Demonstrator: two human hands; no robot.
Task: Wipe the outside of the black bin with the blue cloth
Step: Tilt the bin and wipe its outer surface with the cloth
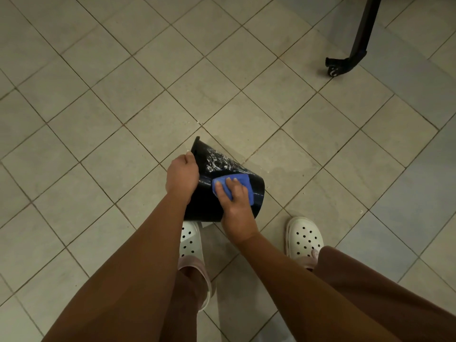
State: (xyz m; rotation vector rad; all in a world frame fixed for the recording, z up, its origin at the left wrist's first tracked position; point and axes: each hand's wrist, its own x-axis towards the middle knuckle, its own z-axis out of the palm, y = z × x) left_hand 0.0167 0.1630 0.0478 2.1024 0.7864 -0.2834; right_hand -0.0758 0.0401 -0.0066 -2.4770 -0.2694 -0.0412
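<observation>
Gripping the black bin (209, 206) at its rim, the left hand (182, 174) sits on the bin's left side, fingers curled shut over the rim edge, thumb side up. Bin is tilted, mouth pointing up-left away from the person, base toward the feet; whether it rests on the tiled floor (98, 119) or is held clear of it cannot be told. Soapy white streaks (217, 160) show on the bin's upper wall, beyond the hands. Right of the left hand, the blue cloth (244, 187) lies flat against the bin's outer wall, pressed there by the right hand (235, 203), fingers spread and laid on top of the cloth, not bunched around it. Below the bin, two white clogs (304, 236), one partly hidden under the bin's base. Far up-right of the bin, a black wheeled stand leg (345, 62), well apart.

Risks, as judgement: wall looks wet and soapy, so the cloth may slide out from under flat fingers; left-hand grip on a slick rim could slip and let the bin roll or drop on the foot. Wet patch on the floor right of the bin, slip hazard.
</observation>
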